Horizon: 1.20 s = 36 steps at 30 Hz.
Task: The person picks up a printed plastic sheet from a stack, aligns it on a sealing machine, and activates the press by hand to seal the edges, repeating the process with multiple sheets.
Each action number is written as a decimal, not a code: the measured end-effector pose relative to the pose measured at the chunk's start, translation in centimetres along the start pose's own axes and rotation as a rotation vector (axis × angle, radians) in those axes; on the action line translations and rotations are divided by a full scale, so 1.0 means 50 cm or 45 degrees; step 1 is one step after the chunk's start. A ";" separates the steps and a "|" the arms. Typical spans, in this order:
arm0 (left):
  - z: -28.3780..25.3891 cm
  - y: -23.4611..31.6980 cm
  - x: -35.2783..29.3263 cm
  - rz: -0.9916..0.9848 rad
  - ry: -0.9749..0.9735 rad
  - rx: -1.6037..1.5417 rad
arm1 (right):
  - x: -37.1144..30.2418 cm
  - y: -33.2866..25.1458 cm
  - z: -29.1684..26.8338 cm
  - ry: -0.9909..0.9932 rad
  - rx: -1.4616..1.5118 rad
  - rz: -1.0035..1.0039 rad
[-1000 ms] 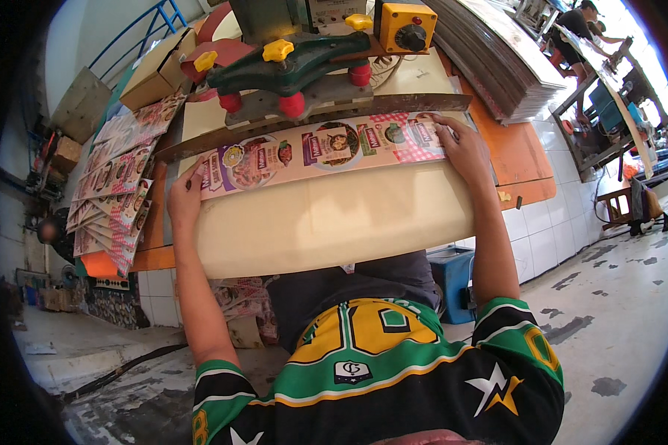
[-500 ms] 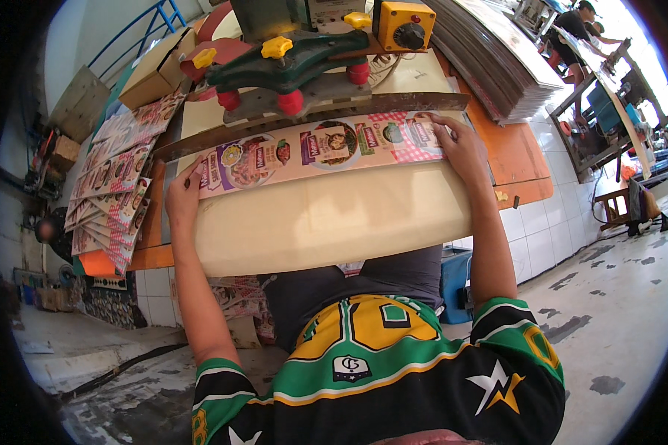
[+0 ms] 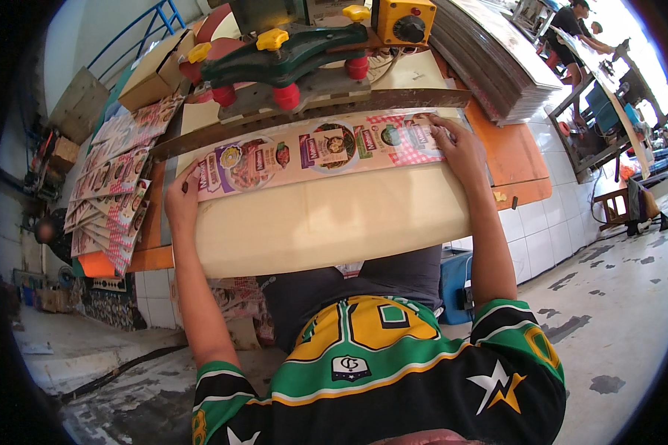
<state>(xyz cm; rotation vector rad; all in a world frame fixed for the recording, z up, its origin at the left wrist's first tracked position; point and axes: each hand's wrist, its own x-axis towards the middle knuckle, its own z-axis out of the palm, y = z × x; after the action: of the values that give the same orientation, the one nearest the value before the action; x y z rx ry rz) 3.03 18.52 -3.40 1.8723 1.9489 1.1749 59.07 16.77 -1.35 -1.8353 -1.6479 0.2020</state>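
A long printed packaging strip (image 3: 293, 159), with food bowls, a purple end and a red checked end, lies on a cream sheet (image 3: 334, 222) along the front of a metal bar (image 3: 408, 99). My left hand (image 3: 181, 194) pinches its left end, fingertips at the edge. At the right end my right hand (image 3: 459, 148) is closed on the checked corner, thumb and fingers around the edge. Over the bar sits a press head with a dark green clamp (image 3: 297, 59), red posts and yellow knobs.
Stacked printed packs (image 3: 115, 185) fill the left of the orange table (image 3: 519, 159). Behind them is a cardboard box (image 3: 152, 74). A yellow control box (image 3: 404, 22) hangs above the press, with a tall stack of boards (image 3: 497, 67) to its right. Another person (image 3: 568, 37) works far right.
The strip and both hands are nearly where they were. The press head and metal bar appear slightly lower and further left in the picture.
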 end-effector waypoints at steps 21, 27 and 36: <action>-0.010 0.032 -0.020 -0.079 0.072 -0.116 | -0.008 0.036 0.003 -0.046 0.507 0.023; -0.025 0.064 -0.056 -0.129 0.044 0.061 | -0.027 0.052 -0.017 -0.202 1.205 0.195; -0.103 0.021 -0.190 -0.290 0.201 -0.631 | -0.111 0.009 -0.063 -0.399 1.433 0.185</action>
<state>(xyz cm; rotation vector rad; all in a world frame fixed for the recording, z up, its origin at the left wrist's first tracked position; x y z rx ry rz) 2.31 7.72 -2.87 1.3085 1.6775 1.5866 60.01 10.46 -0.85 -1.0454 -1.1442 1.2427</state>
